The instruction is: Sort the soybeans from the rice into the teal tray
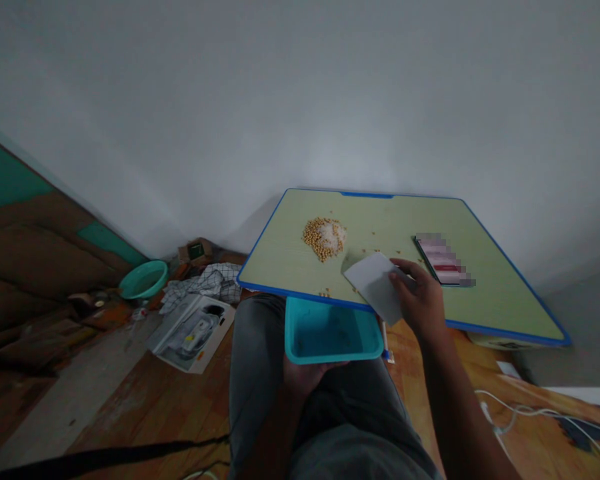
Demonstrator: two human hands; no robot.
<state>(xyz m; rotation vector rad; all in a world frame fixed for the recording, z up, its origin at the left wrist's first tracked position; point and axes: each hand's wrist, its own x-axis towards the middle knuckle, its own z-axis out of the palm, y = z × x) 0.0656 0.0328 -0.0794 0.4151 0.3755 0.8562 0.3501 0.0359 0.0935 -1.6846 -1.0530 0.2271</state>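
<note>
The bin (330, 331) is smooth plastic, the sheet (373, 283) matt and probably paper, the tabletop (405, 217) smooth.

Plain grey cloth trousers (254, 373), bare forearms and two bare hands.
The trousers cover both broad, rounded thighs, the cloth matte and slightly paler along the left leg, sinking to near-black between the legs; a rounded fold of dark-grey fabric (353, 457) fills the lower middle, whether shirt or trousers being hard to tell. The right forearm (457, 400) slims toward the right hand (421, 300), thumb and fingers uncovered; the left hand (307, 379) shows only partly.
</note>
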